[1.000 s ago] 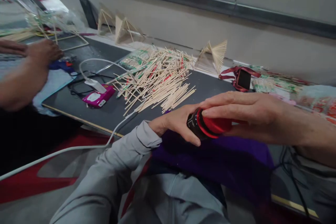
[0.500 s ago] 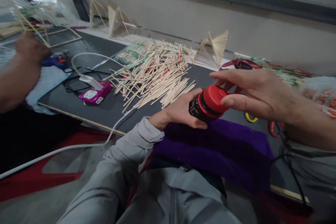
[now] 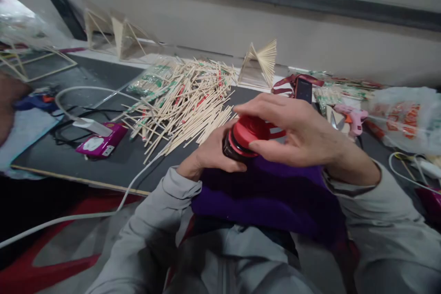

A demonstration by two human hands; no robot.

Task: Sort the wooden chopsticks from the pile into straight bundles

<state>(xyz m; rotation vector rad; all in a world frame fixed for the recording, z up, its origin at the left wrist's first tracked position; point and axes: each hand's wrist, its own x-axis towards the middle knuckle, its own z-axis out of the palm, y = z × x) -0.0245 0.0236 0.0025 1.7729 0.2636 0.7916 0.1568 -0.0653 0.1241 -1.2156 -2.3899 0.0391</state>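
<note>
Dark tabletop (image 3: 126, 160) shows between sticks (image 3: 193, 101) and the lower-left edge (image 3: 86, 181). Mid-frame, your left hand (image 3: 214, 150) grips the bottle (image 3: 237, 143), its axis slanting lid-first toward upper right; your right hand (image 3: 292, 131) clasps its red lid (image 3: 253, 129).

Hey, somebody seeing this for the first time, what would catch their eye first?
Probably the black bottle with its bright red cap, mid-picture: the left hand holds it while the right hand curves over the cap. Just beyond spreads a messy heap of pale sticks on the dark table. Farther back, a fan-shaped stick model stands near the wall.
</note>
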